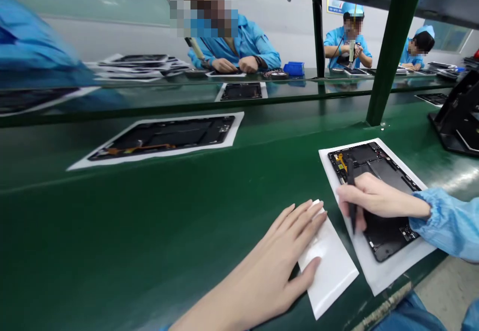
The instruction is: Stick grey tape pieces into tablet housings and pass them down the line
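Black tool (351, 174) held in right hand (374, 196), above black tablet (385, 231), insides showing — near right, on white paper (376, 273) on green counter (179, 221). Left hand (286, 248) flat, fingers slightly apart, on white sheet (333, 268) just left of paper. Second tablet (172, 134) farther left — person in blue (258, 42) beyond.

Our right sleeve (454, 226) is pale blue, loose and creased, with a faint sheen, and its cuff (422, 212) puckers into tight gathers around the wrist. Past it, our right hand (364, 199) is bare and partly blurred. Our left hand (290, 251) is bare too, with 4 slim fingers (298, 217) and 1 thumb; the forearm (228, 291) is uncovered. At the bottom right we show 2 patches of deeper blue clothing (415, 316).
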`<state>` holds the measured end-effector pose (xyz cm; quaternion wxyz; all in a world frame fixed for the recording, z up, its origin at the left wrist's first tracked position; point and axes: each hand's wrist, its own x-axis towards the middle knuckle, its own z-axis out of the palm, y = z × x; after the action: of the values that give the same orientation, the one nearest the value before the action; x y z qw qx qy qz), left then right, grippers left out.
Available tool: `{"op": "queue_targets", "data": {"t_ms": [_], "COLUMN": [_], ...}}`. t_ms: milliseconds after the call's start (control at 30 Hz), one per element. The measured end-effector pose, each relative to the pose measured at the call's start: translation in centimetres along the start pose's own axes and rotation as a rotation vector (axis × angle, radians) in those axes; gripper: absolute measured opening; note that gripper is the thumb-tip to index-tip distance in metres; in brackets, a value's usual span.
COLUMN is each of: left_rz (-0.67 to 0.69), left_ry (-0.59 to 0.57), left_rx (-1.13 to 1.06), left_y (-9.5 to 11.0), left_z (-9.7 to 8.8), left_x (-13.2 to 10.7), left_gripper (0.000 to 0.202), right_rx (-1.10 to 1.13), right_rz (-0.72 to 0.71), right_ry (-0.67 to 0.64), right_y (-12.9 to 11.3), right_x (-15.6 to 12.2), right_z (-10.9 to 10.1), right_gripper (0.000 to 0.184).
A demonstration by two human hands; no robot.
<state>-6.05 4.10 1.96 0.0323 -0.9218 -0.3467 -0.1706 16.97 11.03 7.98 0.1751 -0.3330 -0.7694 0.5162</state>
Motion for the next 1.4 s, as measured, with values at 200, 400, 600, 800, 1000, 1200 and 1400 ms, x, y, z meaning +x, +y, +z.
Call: {"op": "queue_targets", "data": {"t_ms": [200, 400, 600, 800, 1000, 1200, 1400], "left_rz": [0.005, 0.020, 0.044, 0.033, 0.059, 0.015, 0.027], "left_ry": [0.069, 0.053, 0.043, 0.083, 0.060, 0.050, 0.044], "left_rx": [0.015, 0.031, 0.055, 0.054, 0.098, 0.031, 0.012], "left_y": [0.0, 0.5, 0.8, 0.8, 0.9, 0.5, 0.2], "left_z": [0.5, -0.2, -0.4, -0.4, -0.8, -0.6, -0.5], "left_x": [-0.1, 0.1, 0.5, 0.5, 0.5, 0.3, 0.1], "left_gripper": [0.044, 0.034, 0.030, 0.030, 0.029, 0.032, 0.046], "right_rx": [0.133, 0.088, 0.028, 0.007, 0.021, -0.018, 0.009], "right_rz": [-0.028, -0.015, -0.035, -0.044, -0.026, -0.050, -0.110], "right_ry": [-0.157, 0.048, 0.107, 0.117, 0.078, 0.025, -0.071], "right_y": [0.3, 1.8, 1.5, 1.4, 1.6, 1.1, 1.1], "right_x": [3.0, 3.1, 2.9, 3.0, 3.2, 3.1, 3.5], "right_z": [0.6, 1.9, 2.4, 2.4, 2.4, 1.9, 1.5], "right_gripper": [0.032, 0.016, 0.015, 0.017, 0.019, 0.019, 0.022]}}
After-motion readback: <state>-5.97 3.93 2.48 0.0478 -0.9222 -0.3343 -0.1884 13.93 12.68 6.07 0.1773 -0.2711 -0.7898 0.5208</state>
